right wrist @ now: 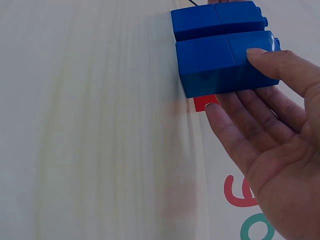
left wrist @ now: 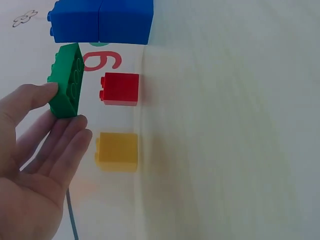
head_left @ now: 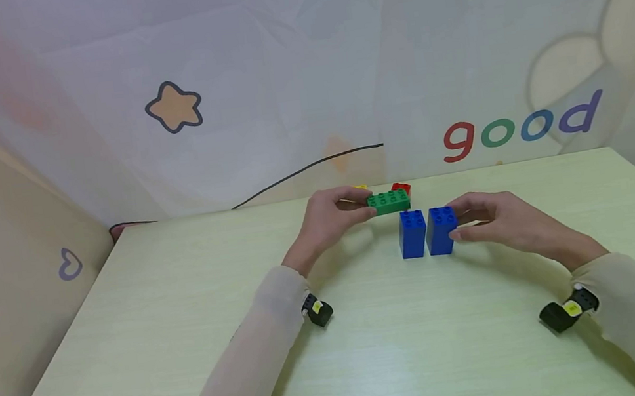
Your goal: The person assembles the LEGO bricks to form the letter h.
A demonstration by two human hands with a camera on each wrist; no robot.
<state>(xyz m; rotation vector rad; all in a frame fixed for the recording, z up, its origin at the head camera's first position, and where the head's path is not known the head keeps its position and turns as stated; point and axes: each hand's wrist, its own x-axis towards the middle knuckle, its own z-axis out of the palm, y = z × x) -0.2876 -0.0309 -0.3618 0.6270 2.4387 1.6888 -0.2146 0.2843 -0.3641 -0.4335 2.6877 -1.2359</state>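
My left hand [head_left: 334,214] pinches a green toy building brick [head_left: 389,202] at its left end between thumb and fingers. In the left wrist view the brick is off the table, its hollow underside partly showing. Two upright blue stacks, each made of two bricks, stand side by side with a narrow gap. My right hand [head_left: 501,221] grips the right blue stack [head_left: 440,236] near its top, thumb on the near side and fingers behind. The left blue stack [head_left: 413,239] stands untouched, just below the green brick in the head view.
Behind the bricks, a red brick [left wrist: 121,90] and a yellow brick [left wrist: 118,152] stand apart near the table's back edge, mostly hidden in the head view. A printed cloth backdrop [head_left: 281,97] rises behind the pale table [head_left: 372,350].
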